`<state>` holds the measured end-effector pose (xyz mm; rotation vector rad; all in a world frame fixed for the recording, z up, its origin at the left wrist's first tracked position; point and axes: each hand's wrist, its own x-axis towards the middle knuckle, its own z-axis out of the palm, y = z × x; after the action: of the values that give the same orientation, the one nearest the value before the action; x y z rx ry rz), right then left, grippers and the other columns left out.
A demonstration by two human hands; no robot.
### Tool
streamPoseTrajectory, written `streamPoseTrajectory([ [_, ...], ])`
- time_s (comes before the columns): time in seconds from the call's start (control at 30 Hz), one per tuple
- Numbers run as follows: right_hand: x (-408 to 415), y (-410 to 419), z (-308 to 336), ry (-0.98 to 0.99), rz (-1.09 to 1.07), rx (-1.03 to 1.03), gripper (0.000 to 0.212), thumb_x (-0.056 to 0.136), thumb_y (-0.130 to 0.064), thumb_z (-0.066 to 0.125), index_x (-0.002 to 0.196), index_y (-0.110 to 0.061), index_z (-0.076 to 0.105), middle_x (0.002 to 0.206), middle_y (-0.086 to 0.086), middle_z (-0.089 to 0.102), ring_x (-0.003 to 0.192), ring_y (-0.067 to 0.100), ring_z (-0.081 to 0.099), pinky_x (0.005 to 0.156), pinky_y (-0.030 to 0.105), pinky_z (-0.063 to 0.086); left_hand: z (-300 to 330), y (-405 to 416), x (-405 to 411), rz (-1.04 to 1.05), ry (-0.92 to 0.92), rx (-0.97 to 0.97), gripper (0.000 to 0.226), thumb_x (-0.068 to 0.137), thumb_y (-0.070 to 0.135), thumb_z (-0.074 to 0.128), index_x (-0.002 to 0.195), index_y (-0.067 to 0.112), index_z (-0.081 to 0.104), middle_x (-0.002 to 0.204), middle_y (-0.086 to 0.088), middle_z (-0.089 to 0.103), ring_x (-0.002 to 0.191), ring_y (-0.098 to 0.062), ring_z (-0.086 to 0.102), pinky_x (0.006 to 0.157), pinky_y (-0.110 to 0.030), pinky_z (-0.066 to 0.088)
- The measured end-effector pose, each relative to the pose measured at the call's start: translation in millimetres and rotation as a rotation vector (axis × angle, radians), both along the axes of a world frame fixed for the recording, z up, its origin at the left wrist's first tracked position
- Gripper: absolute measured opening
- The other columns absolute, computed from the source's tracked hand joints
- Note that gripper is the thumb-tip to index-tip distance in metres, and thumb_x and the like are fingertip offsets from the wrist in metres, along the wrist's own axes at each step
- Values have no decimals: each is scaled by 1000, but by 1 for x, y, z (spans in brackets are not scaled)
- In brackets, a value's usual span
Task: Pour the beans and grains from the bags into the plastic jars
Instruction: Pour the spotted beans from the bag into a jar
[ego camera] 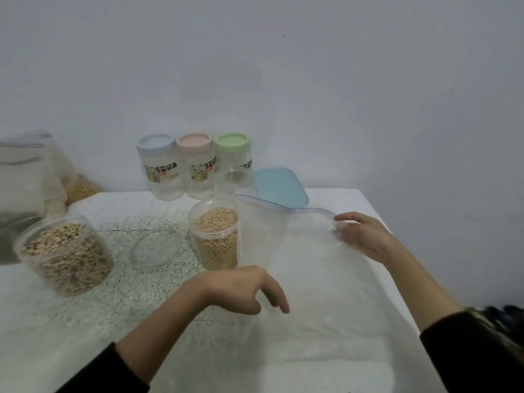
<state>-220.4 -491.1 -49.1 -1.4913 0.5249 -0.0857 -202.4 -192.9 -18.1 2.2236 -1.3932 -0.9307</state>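
Note:
An empty clear zip bag (300, 265) is held up over the right half of the table. My right hand (363, 236) grips its top right corner by the zip strip. My left hand (243, 290) touches the bag's lower left edge, fingers curled down; whether it grips the bag is unclear. An open clear jar (217, 234), full of pale round beans, stands just left of the bag. A wider open jar (65, 253) of mixed brownish beans sits at the left. Another small open jar (231, 181) stands behind, looking empty.
Three lidded jars stand at the back: blue lid (156, 143), pink lid (194, 141), green lid (232, 142). A clear lid (156, 246) lies on the speckled table (85, 321). A blue box lid (280, 185) sits behind the bag. More bags (42, 171) with grain lean at the far left.

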Motion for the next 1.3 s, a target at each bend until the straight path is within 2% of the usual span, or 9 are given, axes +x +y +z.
streamPoseTrajectory([
  [0.13,1,-3,1,94,-23,-258,31,81,17,56,82,-11,70,96,14,64,73,18,61,58,14,54,4,-13,9,325,-32,-245,33,88,-3,51,112,15,67,96,9,69,96,-12,66,84,-19,49],
  [0.23,-2,-6,2,132,-3,-308,31,80,18,54,80,-9,69,92,13,65,73,20,61,62,14,54,5,-28,14,550,-161,-454,27,92,5,52,114,16,64,111,5,66,96,-13,63,83,-21,45],
  [0.4,-10,5,-5,216,7,-473,18,84,9,56,90,-6,64,101,18,57,78,22,55,69,25,48,-24,-53,22,580,-381,-144,42,97,25,49,136,12,44,142,-5,42,129,-23,40,106,-35,34],
  [0.5,-8,20,4,398,7,-997,31,92,-17,57,122,-11,53,134,18,37,122,34,37,91,37,38,-37,-65,20,587,-404,-36,45,98,25,46,140,9,37,147,-7,32,134,-27,30,107,-39,32],
  [0.6,-4,46,30,308,-83,-1278,39,96,-23,51,131,-6,45,146,19,26,132,36,25,100,42,33,-41,-77,18,664,-515,-78,40,99,22,42,136,10,40,144,-6,37,131,-27,33,104,-39,33],
  [0.73,6,97,15,234,-4,-1292,39,100,-27,41,134,-7,43,148,12,31,133,31,30,102,39,31,-58,-93,20,769,-608,-96,43,100,28,38,140,12,38,152,-6,30,138,-26,28,110,-40,21],
  [0.83,10,109,-35,284,137,-1288,53,100,-38,34,146,-14,26,159,8,8,145,26,10,114,50,10,-82,-96,26,812,-577,-11,54,102,36,32,149,11,24,160,-7,13,146,-25,11,117,-47,7],
  [0.97,7,82,-70,335,144,-1346,57,100,-50,19,152,-28,11,161,0,-6,147,21,-5,114,51,-7,-103,-91,33,838,-594,19,59,101,43,25,153,15,14,162,-5,1,148,-22,0,118,-41,-1],
  [1.3,-8,40,-74,361,75,-1231,52,101,-46,15,151,-33,9,160,-7,-5,147,10,-6,116,48,-2,-107,-87,38,820,-596,45,75,87,53,0,154,20,8,162,-2,-3,149,-21,-3,118,-37,-5],
])
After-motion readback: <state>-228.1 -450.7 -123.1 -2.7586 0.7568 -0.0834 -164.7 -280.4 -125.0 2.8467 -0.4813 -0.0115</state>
